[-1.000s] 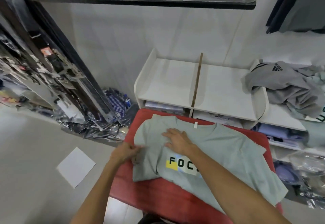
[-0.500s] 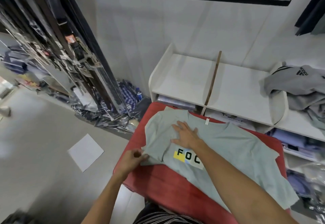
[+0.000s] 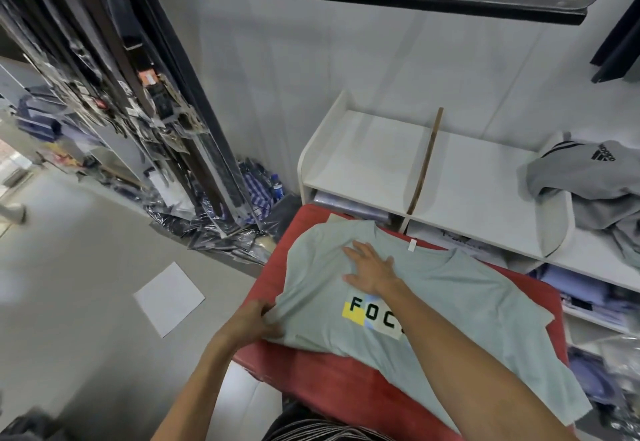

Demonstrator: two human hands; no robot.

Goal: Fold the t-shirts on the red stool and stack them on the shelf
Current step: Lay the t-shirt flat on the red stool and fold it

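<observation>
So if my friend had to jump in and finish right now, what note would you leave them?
Left hand: pinching the left edge of the green t-shirt, by its sleeve.
Right hand: open, pressed flat on the shirt's chest, just above the printed letters.
The shirt lies spread face up on the red stool, not folded yet.
The white shelf behind the stool has bare top sections; no folded t-shirt is stacked there.
More grey clothes are heaped at the shelf's right end.
Left to do: fold this shirt, put it on the shelf.

Two bare forearms with no sleeves, watch or rings in sight. The left hand point(image 3: 252, 321) and right hand point(image 3: 372, 267) are ungloved. A dark garment with thin pale stripes point(image 3: 322, 432) shows at the bottom edge.
</observation>
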